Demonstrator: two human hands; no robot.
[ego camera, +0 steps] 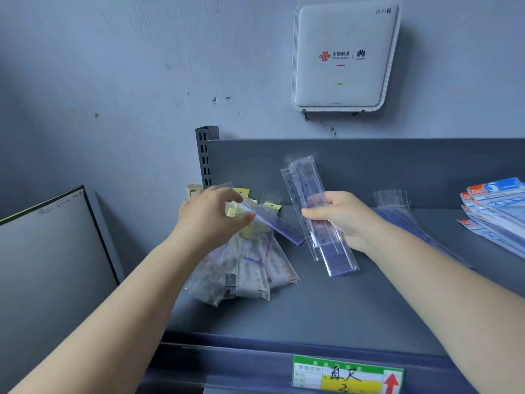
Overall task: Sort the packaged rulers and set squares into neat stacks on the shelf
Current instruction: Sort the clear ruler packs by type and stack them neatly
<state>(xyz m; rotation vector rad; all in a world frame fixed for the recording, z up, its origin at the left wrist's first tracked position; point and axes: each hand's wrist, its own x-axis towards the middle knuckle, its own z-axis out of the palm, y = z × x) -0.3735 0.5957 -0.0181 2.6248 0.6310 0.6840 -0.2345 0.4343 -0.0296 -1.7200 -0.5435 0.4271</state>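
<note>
My left hand (211, 216) pinches one clear packaged ruler (272, 221) by its top end and holds it slanted above a loose pile of packaged rulers (250, 268) at the left of the grey shelf (326, 311). In my right hand (345, 217) is a small bundle of clear packaged rulers (315, 211), gripped at its middle and lifted off the shelf, nearly upright. A flat stack of clear rulers (397, 214) lies behind my right wrist. Blue and red printed packets (494, 211) are fanned at the far right.
A slotted shelf post (205, 157) stands at the back left corner. A white router (343, 56) hangs on the wall above. A dark panel (51, 251) stands left of the shelf. A green and yellow price label (348, 375) sits on the front rail.
</note>
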